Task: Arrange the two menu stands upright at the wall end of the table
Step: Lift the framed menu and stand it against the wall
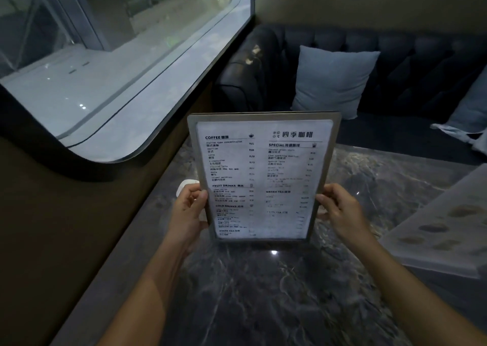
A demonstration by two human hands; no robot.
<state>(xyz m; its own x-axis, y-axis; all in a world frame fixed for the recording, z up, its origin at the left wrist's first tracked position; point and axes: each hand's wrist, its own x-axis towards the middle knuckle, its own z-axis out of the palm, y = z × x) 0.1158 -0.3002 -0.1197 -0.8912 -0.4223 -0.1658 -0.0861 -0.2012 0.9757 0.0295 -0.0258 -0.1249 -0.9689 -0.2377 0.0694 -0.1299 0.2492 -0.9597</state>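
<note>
A framed drinks menu stand (pixel 263 171) stands upright over the dark marble table (pixel 276 293), its printed side facing me. My left hand (pixel 188 208) grips its left edge low down and my right hand (pixel 342 211) grips its right edge at the same height. Whether its bottom edge touches the table I cannot tell. A second menu stand (pixel 442 221) lies flat at the table's right side, showing rows of round pictures.
The wall with a large rounded window (pixel 118 63) runs along the table's left. A small white object (pixel 185 186) sits by the wall, half hidden behind my left hand. A dark tufted sofa (pixel 395 55) with pale cushions (pixel 332 79) stands beyond the far edge.
</note>
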